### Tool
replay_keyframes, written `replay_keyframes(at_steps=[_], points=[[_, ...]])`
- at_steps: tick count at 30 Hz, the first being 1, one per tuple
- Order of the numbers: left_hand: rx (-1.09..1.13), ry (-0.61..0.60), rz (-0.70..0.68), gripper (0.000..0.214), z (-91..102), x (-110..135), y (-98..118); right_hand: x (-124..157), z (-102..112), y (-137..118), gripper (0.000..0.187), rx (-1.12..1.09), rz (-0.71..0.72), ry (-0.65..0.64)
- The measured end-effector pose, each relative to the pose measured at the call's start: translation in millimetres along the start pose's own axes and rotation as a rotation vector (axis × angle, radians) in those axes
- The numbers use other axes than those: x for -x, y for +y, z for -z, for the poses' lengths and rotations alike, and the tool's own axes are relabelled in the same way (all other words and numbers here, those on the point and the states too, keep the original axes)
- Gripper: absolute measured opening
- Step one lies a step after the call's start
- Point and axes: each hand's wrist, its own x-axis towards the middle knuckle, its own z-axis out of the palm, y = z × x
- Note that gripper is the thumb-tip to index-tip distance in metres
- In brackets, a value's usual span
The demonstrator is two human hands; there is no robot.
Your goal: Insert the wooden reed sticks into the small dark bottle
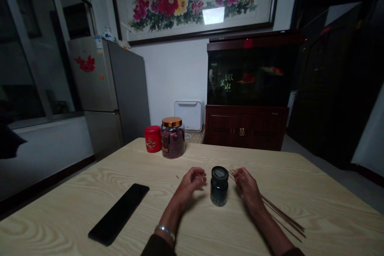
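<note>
A small dark glass jar with a black lid stands upright on the table between my two hands. My left hand is just left of it, held apart from the glass. Its fingers are loosely bent and slightly spread, with nothing in them. On the other side, my right hand has its fingers loosely curled near the jar. Several thin brown sticks run diagonally beneath or behind that hand, their far ends showing by its fingertips. Whether the fingers touch the sticks is hidden.
A black phone lies on the wooden table at left. Toward the back edge stand a red canister and a large jar of dried flowers with a copper lid. Beyond are a fridge and an aquarium.
</note>
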Motion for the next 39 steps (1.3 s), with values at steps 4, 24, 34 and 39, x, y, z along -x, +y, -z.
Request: replay_keyframes(at_steps=[4, 24, 34, 39], points=[[-0.125, 0.162, -0.061, 0.054, -4.9, -8, 14, -14, 14, -20, 0.065, -0.053, -0.092, -0.092], [0.525, -0.547, 0.151, 0.073, -47.8, 20, 124, -4, 51, -143, 0.071, -0.726, -0.362, -0.787], [0.448, -0.543, 0.126, 0.072, -55.1, 40, 136, 9, 63, -152, 0.069, -0.490, -0.280, -0.738], [0.118, -0.050, 0.072, 0.063, -41.2, 29, 98, 4, 46, -131, 0.060, 0.232, -0.119, -0.476]])
